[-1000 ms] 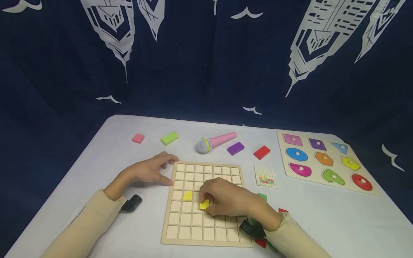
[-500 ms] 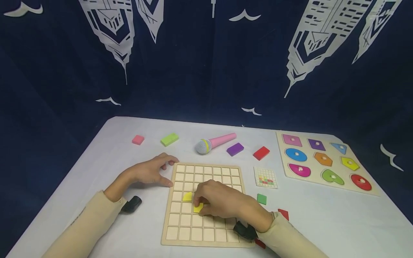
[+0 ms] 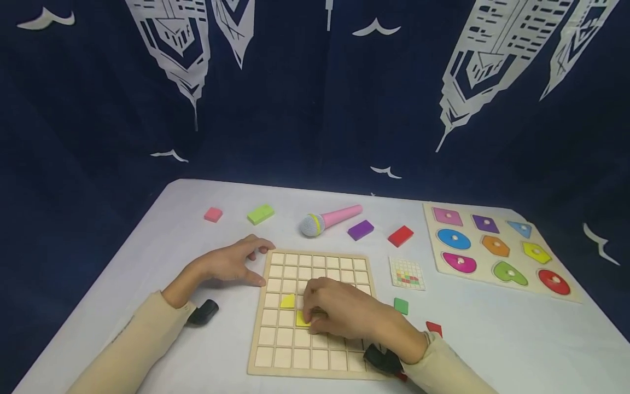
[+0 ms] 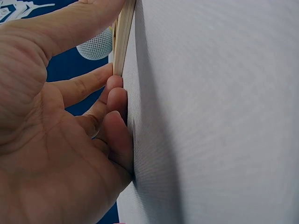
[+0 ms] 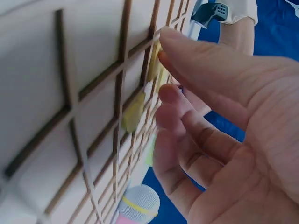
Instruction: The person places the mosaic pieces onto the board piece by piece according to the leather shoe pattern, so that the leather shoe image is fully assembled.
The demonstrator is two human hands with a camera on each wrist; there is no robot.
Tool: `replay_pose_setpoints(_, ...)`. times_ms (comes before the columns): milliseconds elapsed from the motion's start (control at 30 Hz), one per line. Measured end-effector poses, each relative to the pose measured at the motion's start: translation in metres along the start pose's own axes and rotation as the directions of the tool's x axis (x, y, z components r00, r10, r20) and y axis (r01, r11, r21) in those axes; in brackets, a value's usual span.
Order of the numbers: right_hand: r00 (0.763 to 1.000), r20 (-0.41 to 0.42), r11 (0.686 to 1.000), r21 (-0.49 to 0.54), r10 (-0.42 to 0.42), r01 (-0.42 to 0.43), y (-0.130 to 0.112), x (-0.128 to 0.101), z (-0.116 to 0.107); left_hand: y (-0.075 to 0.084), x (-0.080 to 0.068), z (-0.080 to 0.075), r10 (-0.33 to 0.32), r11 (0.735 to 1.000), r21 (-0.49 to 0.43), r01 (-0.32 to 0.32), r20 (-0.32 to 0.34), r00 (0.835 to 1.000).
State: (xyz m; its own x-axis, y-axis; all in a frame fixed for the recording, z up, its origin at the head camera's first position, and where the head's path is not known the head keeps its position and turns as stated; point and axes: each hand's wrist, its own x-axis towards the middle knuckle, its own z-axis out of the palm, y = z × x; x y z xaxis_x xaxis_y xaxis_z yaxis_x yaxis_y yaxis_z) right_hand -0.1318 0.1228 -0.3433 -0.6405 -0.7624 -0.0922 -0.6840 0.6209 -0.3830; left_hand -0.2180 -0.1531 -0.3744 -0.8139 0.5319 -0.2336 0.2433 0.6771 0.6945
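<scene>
A wooden grid board [image 3: 315, 374] lies flat on the table. Two yellow tiles show on it: one with a slanted corner [image 3: 287, 301], and another yellow tile [image 3: 302, 319] partly covered by my right hand [image 3: 344, 309]. That hand hovers low over the board's middle, thumb and fingers slightly bent beside the second tile; in the right wrist view a gap shows between fingertips and board. My left hand [image 3: 228, 262] is spread at the board's far left corner. Its thumb [image 4: 88, 18] and index finger touch the board's edge, while the other fingers rest on the table.
Toy microphone [image 3: 332, 220], pink block [image 3: 213, 214], lime block [image 3: 261, 214], purple block [image 3: 361, 230] and red block [image 3: 401, 236] lie behind the board. To the right are a pattern card [image 3: 407, 273], a green tile [image 3: 401, 306], a red piece [image 3: 434, 328] and a knobbed shape puzzle [image 3: 497, 280].
Pinched in my right hand, the second yellow tile moved left, then settled in the grid. The fingers have now shifted slightly right, off most of it. My left hand stays put.
</scene>
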Motion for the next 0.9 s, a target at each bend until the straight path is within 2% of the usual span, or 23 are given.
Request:
replay_pose_setpoints(133, 1.0, -0.002, 1.0, 0.007, -0.024, 0.024, 0.006, -0.021, -0.005, 0.002, 0.001, 0.001, -0.007, 1.0, 0.012, 0.007, -0.003, 1.0)
replay_pose_setpoints(300, 1.0, 0.004, 0.995, 0.095, 0.001, -0.001, 0.022, -0.049, -0.012, 0.003, 0.001, 0.001, -0.021, 1.0, 0.015, 0.021, -0.006, 1.0)
replay_pose_setpoints(467, 0.994, 0.017, 0.98, 0.168, 0.109, -0.11, 0.04, -0.071, -0.019, 0.002, 0.001, 0.002, -0.03, 1.0, -0.008, 0.03, -0.005, 1.0)
replay_pose_setpoints(567, 0.98, 0.024, 0.966, 0.162, 0.199, -0.201, 0.048, -0.081, -0.023, 0.002, 0.002, 0.001, -0.032, 0.999, -0.016, 0.032, 0.0, 0.999)
replay_pose_setpoints(700, 0.961, 0.021, 0.951, 0.142, 0.276, -0.276, 0.055, -0.092, -0.025, 0.001, 0.001, 0.001, -0.028, 0.999, -0.017, 0.028, 0.003, 1.0)
replay_pose_setpoints(900, 0.941, 0.041, 0.935, 0.112, 0.335, -0.337, 0.063, -0.109, -0.024, 0.001, 0.002, 0.001, -0.028, 0.999, -0.018, 0.028, 0.006, 1.0)
